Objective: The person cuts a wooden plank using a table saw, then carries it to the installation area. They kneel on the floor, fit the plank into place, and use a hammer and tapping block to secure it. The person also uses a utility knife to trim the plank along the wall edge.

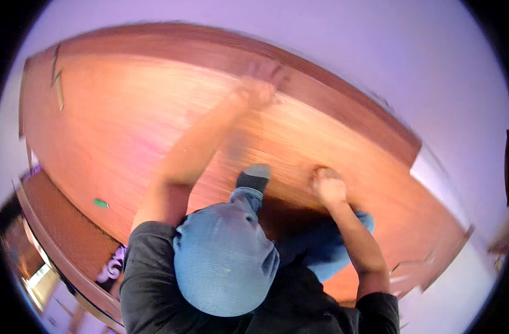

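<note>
I am on a broad orange-brown wooden surface (132,111), with my jeans-clad knee and socked foot (253,177) below me. My left hand (261,83) reaches forward to the darker raised board (349,94) along the far edge, its fingers apart and smeared by motion; whether it touches is unclear. My right hand (329,186) is curled low on the wood beside the foot, and what is inside its fingers, if anything, is hidden or too blurred to name.
A pale wall (377,50) rises behind the board. A small green object (101,203) lies at the left. Thin pieces (60,92) lie at the far left. A brown panel with white scrollwork (65,222) stands at the lower left.
</note>
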A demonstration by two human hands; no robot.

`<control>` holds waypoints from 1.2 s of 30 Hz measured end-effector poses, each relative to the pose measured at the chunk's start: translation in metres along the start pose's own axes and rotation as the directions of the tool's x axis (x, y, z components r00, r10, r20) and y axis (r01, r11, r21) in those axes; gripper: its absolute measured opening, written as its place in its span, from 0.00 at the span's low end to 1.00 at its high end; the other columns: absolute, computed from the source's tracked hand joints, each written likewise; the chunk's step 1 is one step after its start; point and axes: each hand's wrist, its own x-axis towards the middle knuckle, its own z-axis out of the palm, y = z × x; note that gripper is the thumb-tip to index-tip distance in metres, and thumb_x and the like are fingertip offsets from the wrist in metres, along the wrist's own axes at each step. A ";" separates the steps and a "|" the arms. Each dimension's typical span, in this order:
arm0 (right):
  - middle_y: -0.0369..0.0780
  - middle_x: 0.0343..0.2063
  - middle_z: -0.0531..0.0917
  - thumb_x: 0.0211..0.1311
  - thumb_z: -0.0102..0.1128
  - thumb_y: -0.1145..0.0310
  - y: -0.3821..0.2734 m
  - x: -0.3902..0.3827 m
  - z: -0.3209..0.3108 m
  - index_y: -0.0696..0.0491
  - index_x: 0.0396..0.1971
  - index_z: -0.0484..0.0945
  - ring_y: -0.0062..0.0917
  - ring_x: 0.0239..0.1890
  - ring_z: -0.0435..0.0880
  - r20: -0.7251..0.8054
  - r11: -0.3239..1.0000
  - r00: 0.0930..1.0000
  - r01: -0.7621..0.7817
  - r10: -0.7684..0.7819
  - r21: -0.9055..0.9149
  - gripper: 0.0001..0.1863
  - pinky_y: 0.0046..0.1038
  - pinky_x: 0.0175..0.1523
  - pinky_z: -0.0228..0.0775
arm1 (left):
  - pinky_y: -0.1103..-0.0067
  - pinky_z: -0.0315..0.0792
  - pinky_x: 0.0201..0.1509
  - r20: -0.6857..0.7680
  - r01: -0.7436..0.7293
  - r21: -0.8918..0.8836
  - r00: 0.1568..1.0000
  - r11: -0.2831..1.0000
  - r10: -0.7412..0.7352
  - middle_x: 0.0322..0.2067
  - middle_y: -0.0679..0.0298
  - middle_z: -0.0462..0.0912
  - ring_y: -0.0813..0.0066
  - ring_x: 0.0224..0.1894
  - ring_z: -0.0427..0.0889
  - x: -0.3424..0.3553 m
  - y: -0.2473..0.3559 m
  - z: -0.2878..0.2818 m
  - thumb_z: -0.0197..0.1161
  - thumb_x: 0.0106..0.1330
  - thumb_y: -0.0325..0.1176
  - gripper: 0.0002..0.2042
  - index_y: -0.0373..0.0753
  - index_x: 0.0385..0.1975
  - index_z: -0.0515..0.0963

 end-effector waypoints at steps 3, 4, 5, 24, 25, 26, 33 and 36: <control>0.50 0.34 0.86 0.65 0.61 0.62 0.026 0.036 -0.050 0.53 0.32 0.81 0.47 0.38 0.87 0.052 0.998 0.997 -0.059 0.060 -0.021 0.10 0.47 0.46 0.80 | 0.53 0.55 0.78 0.035 0.147 -0.108 0.989 0.983 -0.144 0.71 0.51 0.64 0.52 0.76 0.61 -0.083 -0.035 0.025 0.62 0.69 0.59 0.39 0.42 0.73 0.62; 0.51 0.35 0.86 0.65 0.62 0.60 0.036 0.045 -0.063 0.54 0.32 0.81 0.48 0.39 0.86 0.077 0.997 0.995 -0.061 0.064 -0.040 0.12 0.47 0.47 0.79 | 0.53 0.55 0.78 0.005 0.195 -0.129 0.981 0.972 -0.196 0.71 0.51 0.64 0.52 0.76 0.61 -0.110 -0.047 0.031 0.61 0.69 0.60 0.38 0.42 0.73 0.63; 0.52 0.35 0.86 0.66 0.64 0.59 0.039 0.053 -0.076 0.55 0.31 0.81 0.49 0.40 0.86 0.024 1.000 1.000 0.008 -0.007 -0.024 0.14 0.47 0.48 0.79 | 0.52 0.55 0.77 -0.026 0.235 -0.152 0.970 0.960 -0.241 0.71 0.51 0.64 0.52 0.76 0.61 -0.134 -0.059 0.036 0.60 0.70 0.60 0.38 0.42 0.73 0.64; 0.54 0.34 0.86 0.72 0.60 0.54 -0.319 0.308 -0.087 0.59 0.30 0.83 0.51 0.42 0.84 0.299 0.783 0.740 0.620 -0.602 0.042 0.21 0.47 0.52 0.76 | 0.52 0.46 0.81 -0.170 0.781 -0.370 -0.590 -0.504 -0.789 0.77 0.50 0.59 0.52 0.80 0.52 -0.532 -0.269 0.166 0.53 0.75 0.53 0.33 0.41 0.75 0.64; 0.54 0.33 0.86 0.72 0.59 0.55 -0.310 0.309 -0.092 0.59 0.30 0.82 0.52 0.40 0.84 0.327 0.778 0.726 0.626 -0.605 0.049 0.20 0.47 0.49 0.76 | 0.52 0.45 0.81 -0.150 0.771 -0.399 -0.589 -0.496 -0.794 0.77 0.50 0.59 0.52 0.80 0.52 -0.523 -0.265 0.161 0.53 0.75 0.52 0.33 0.41 0.75 0.64; 0.55 0.33 0.86 0.73 0.59 0.56 -0.311 0.312 -0.095 0.60 0.29 0.81 0.52 0.39 0.84 0.355 0.763 0.699 0.642 -0.620 0.070 0.20 0.47 0.47 0.76 | 0.52 0.45 0.81 -0.153 0.777 -0.398 -0.581 -0.488 -0.799 0.77 0.50 0.59 0.52 0.80 0.52 -0.522 -0.266 0.157 0.54 0.74 0.51 0.33 0.41 0.75 0.64; 0.54 0.38 0.88 0.76 0.57 0.53 -0.484 0.415 -0.138 0.58 0.39 0.85 0.44 0.43 0.89 0.565 0.815 0.691 0.577 -0.451 -0.055 0.21 0.41 0.49 0.79 | 0.49 0.45 0.81 -0.085 0.765 -0.406 -0.576 -0.500 -0.813 0.77 0.49 0.57 0.50 0.80 0.52 -0.543 -0.275 0.151 0.60 0.69 0.48 0.33 0.39 0.72 0.67; 0.56 0.38 0.88 0.76 0.56 0.51 -0.655 0.497 -0.155 0.62 0.46 0.83 0.49 0.44 0.89 0.322 0.784 0.751 0.620 -0.577 -0.041 0.25 0.43 0.50 0.79 | 0.45 0.47 0.80 -0.072 0.772 -0.418 -0.554 -0.479 -0.830 0.76 0.44 0.58 0.45 0.79 0.53 -0.549 -0.276 0.146 0.63 0.65 0.46 0.35 0.38 0.71 0.67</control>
